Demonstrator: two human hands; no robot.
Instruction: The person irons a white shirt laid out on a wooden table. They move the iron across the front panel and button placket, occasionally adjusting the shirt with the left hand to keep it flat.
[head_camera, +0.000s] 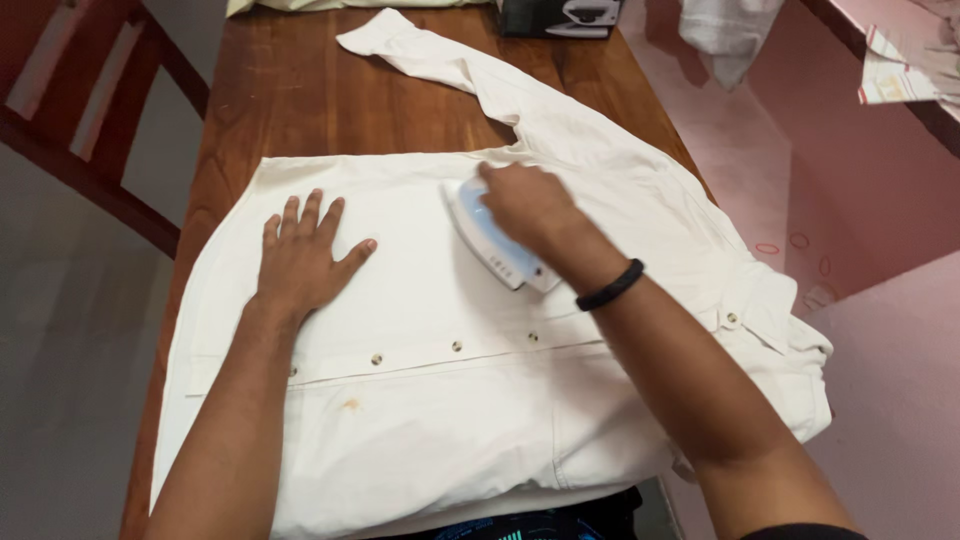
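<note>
Both hands work: right hand (525, 205) grips iron (490, 238), left hand (300, 255) spread flat on shirt (450, 420).

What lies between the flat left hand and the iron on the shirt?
Only bare white shirt cloth: in the head view, nothing rests between the left hand and the iron, which the right hand grips.

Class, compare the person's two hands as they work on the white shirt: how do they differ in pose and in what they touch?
The left hand lies flat with fingers spread, palm down on the white shirt; the right hand is curled around the iron. The left hand holds nothing; the right grips the iron's handle. Only the right wrist wears a black band. Both are over the shirt on the wooden table.
</note>
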